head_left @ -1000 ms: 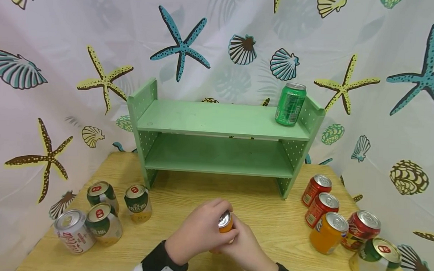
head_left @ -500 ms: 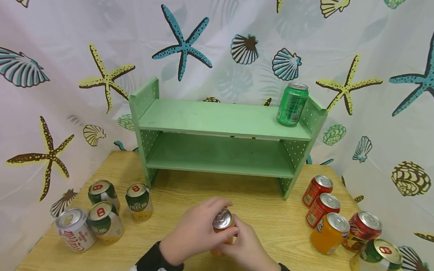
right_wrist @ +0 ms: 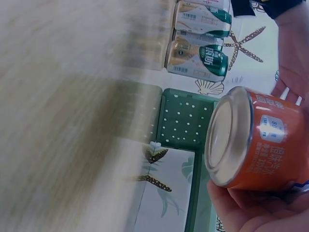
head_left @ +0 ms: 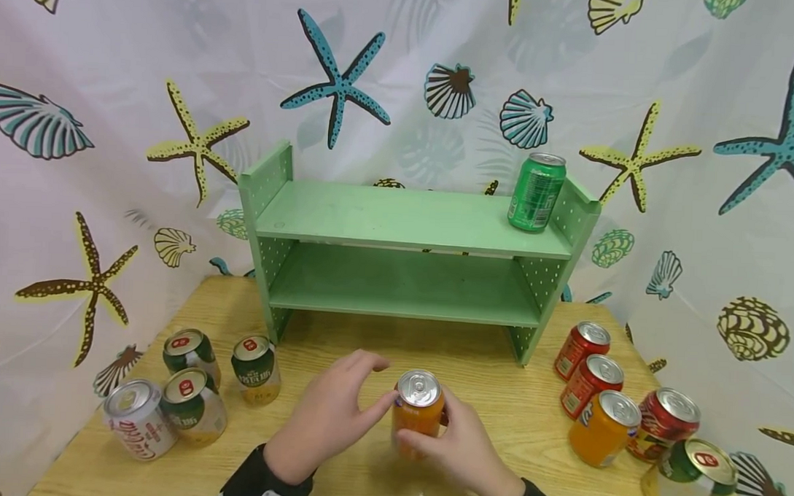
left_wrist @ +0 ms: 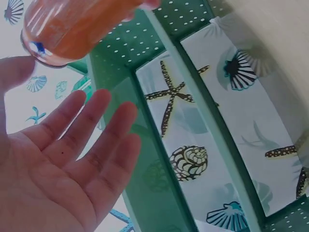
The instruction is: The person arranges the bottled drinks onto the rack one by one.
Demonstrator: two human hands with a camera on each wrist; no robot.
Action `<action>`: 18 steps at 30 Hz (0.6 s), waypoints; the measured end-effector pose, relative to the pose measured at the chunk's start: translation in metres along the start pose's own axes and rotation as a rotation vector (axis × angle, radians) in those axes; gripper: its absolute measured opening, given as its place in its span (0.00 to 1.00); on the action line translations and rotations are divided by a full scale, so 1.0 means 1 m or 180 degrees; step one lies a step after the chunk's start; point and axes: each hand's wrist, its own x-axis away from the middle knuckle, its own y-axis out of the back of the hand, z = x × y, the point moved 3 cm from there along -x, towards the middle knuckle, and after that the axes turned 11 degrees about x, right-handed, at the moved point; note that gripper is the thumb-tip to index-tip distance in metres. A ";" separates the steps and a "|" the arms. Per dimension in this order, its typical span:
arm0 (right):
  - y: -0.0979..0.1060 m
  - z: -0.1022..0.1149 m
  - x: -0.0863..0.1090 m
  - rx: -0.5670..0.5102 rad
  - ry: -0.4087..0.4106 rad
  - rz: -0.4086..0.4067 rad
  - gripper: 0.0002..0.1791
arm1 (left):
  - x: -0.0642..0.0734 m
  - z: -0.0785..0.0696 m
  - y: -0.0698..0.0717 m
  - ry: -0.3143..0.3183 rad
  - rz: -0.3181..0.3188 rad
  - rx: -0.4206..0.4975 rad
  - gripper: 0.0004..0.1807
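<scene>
An orange soda can [head_left: 419, 421] stands upright in my right hand [head_left: 461, 446], whose thumb and fingers grip it round the side, in front of the shelf. The right wrist view shows the silver base of this can [right_wrist: 227, 140] clear of the wooden table, with fingers [right_wrist: 241, 210] along its side. My left hand [head_left: 330, 415] is spread just left of the can, palm towards it. Its thumb tip is right at the can's top edge. In the left wrist view, the left hand [left_wrist: 77, 159] has its fingers extended, and the thumb meets the can's rim.
A green two-tier shelf [head_left: 405, 215] stands at the back, with a green can [head_left: 537, 192] on its upper right. Green-and-white cans [head_left: 255, 371] and a white can [head_left: 140, 420] are at left. Red cans [head_left: 582, 349], another orange can [head_left: 604, 428] and a green-and-gold can [head_left: 689, 477] stand at right.
My left hand has let go of the orange can and moved left, its fingers opening. The right hand now holds the can alone, and more of the can shows.
</scene>
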 end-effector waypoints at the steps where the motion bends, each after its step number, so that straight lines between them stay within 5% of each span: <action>1: 0.001 0.000 0.000 0.0016 -0.0033 -0.0026 0.34 | 0.001 0.002 -0.001 0.0007 -0.0003 -0.0042 0.20; 18: 0.029 0.004 -0.009 -0.0027 -0.0256 -0.0371 0.33 | 0.008 0.022 -0.005 0.0083 -0.0056 -0.0316 0.11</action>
